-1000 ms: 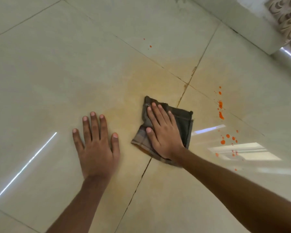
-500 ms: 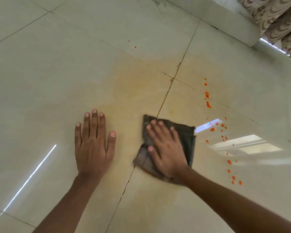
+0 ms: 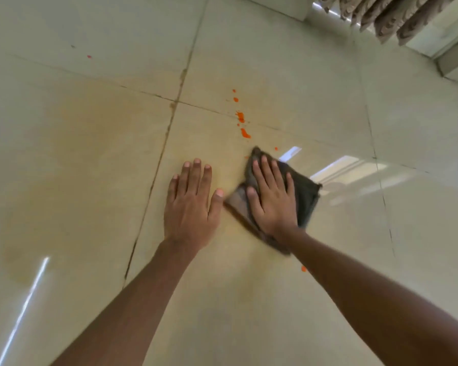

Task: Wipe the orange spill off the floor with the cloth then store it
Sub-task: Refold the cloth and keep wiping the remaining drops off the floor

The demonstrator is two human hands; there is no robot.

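Right hand, fingers straight, covers much of the cloth (near edge blurred); left hand flat on floor.

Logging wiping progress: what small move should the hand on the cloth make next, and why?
Probably slide the cloth forward under the flat right hand: bright orange drops lie just beyond its far corner, unwiped. The left hand rests flat on the floor, bracing.
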